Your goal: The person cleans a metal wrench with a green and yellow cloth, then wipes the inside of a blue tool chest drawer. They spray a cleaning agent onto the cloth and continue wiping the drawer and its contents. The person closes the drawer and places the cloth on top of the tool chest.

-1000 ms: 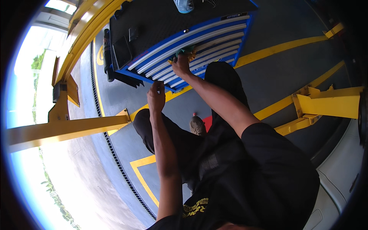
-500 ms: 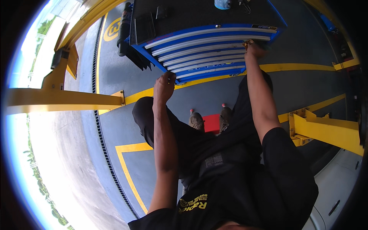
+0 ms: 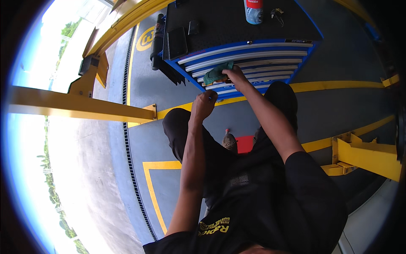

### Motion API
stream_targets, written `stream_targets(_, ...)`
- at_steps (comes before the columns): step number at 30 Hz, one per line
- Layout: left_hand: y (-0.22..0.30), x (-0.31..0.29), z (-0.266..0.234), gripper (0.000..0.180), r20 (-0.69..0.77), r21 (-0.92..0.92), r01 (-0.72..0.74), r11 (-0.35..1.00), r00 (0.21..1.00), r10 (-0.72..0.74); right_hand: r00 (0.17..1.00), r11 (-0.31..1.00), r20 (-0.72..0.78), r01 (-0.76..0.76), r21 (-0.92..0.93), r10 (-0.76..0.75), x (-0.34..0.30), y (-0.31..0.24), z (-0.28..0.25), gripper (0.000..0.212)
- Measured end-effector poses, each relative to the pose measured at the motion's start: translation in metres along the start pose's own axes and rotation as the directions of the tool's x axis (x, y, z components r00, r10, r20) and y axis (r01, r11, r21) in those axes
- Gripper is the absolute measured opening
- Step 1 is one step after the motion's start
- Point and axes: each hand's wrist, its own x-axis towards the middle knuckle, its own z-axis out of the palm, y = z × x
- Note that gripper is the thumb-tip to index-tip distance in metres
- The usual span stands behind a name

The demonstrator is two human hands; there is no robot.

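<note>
A blue tool chest [image 3: 218, 27] with a black top and several drawers with silver edges stands before me. My right hand [image 3: 236, 77] is closed on a green cloth [image 3: 218, 74], which lies against the drawer fronts left of the middle. Some yellow-brown shows under the cloth's lower edge. At the chest's lower left corner is my left hand [image 3: 204, 104], its fingers curled in. What they grip, if anything, is hidden.
On the chest top are a spray can [image 3: 253, 12], keys [image 3: 277, 16], a black phone-like slab [image 3: 177, 42] and a small dark case [image 3: 193, 27]. Yellow steel beams [image 3: 84, 102] stand left and right [image 3: 368, 155]. A red patch [image 3: 244, 144] lies between my feet.
My right hand has swept left across the drawer fronts from the right end, and the green cloth now shows. My left hand stays by the lower left corner. The view has shifted.
</note>
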Motion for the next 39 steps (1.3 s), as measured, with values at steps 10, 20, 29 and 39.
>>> stream_targets(10, 0.055, 0.008, 0.001, 0.077, 0.144, -0.504, 0.330, 0.798, 0.943, -0.299, 0.960, 0.824, 0.263, -0.226, 0.520, 0.097, -0.121, -0.066, -0.057, 0.045)
stream_targets(20, 0.063, -0.061, -0.019, 0.040, -0.073, -0.465, 0.141, 0.874, 0.978, -0.197, 0.613, 0.786, -0.494, 0.451, -0.422, -0.617, -0.053, -0.066, -0.052, 0.025)
stream_targets(29, 0.061, -0.050, 0.003, 0.029, -0.126, -0.142, 0.097, 0.985, 0.985, -0.115, 0.519, 0.585, -0.277, 0.655, -0.479, -0.808, -0.013, -0.061, 0.049, 0.022)
stream_targets(39, 0.022, -0.062, 0.013, 0.029, -0.113, -0.096, 0.177, 0.980, 0.976, -0.187, 0.467, 0.779, -0.641, 0.507, -0.370, -0.609, -0.009, -0.061, -0.003, 0.017)
